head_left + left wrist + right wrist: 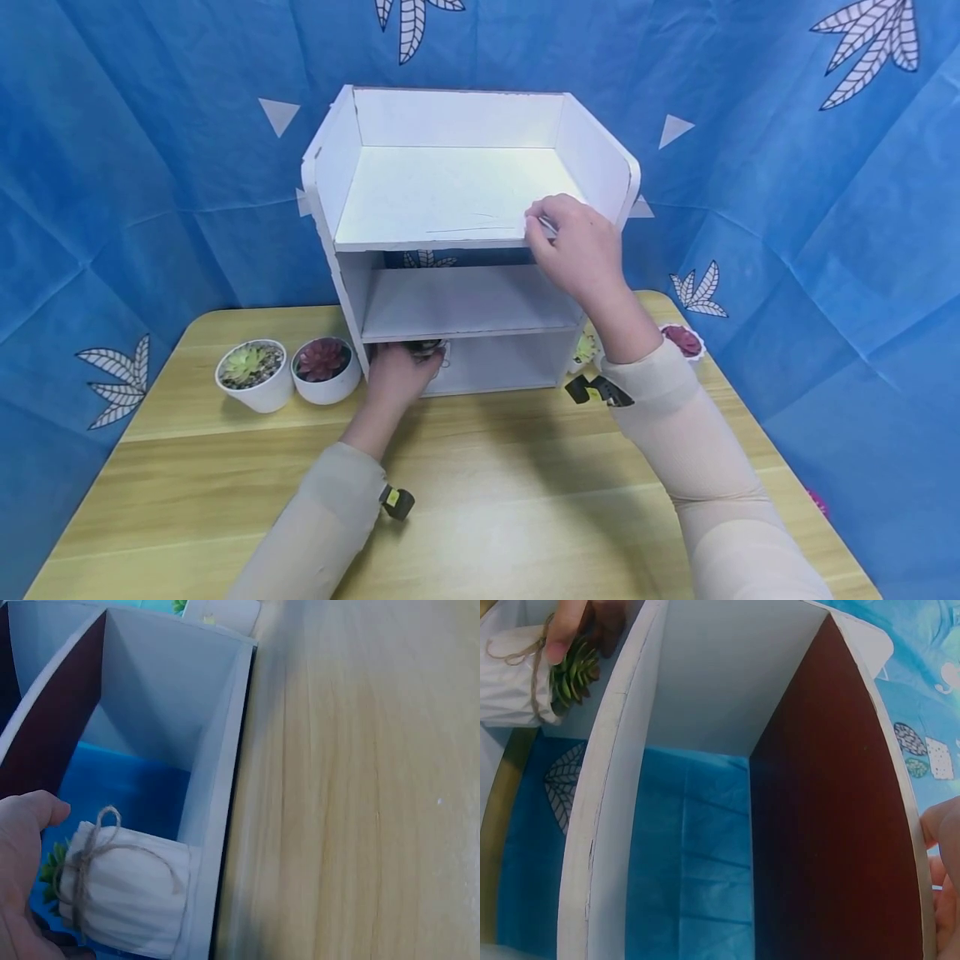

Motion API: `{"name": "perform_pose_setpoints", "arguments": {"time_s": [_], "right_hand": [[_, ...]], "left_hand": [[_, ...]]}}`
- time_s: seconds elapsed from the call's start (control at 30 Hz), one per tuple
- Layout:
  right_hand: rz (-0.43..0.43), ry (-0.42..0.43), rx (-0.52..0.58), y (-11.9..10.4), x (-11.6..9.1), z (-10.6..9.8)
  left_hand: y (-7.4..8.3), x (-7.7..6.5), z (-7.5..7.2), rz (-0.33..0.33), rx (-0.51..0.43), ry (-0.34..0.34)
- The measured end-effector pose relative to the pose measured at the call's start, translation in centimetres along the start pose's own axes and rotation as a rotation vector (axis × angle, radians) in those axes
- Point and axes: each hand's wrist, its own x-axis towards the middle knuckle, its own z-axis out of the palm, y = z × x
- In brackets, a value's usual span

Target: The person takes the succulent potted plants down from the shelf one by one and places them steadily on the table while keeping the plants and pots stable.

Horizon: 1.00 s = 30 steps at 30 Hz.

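A white tabletop shelf rack (457,192) stands at the table's far side. My left hand (397,375) reaches into its lowest compartment at the left. Inside, a potted succulent (131,900) sits in a white wrapped pot tied with a twine bow. In the left wrist view the thumb is apart from the pot, and the other fingers lie by the leaves, partly hidden. Green pointed leaves (574,671) show beside these fingers in the right wrist view. My right hand (581,250) is at the top board's front edge near the right side, fingers loosely bent.
Left of the rack are two white pots, one with a pale green succulent (255,375) and one with a dark red succulent (324,371). Right of it, partly behind my right arm, are a green succulent (585,348) and another red succulent (682,340). A blue curtain (150,167) hangs behind.
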Motion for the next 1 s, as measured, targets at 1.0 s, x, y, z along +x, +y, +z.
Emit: {"name": "perform_pose_setpoints", "arguments": {"time_s": [1.0], "right_hand": [[-0.003, 0.002, -0.004, 0.1, 0.1, 0.1]], "left_hand": [[-1.9, 2.4, 1.4, -0.055, -0.219, -0.103]]}}
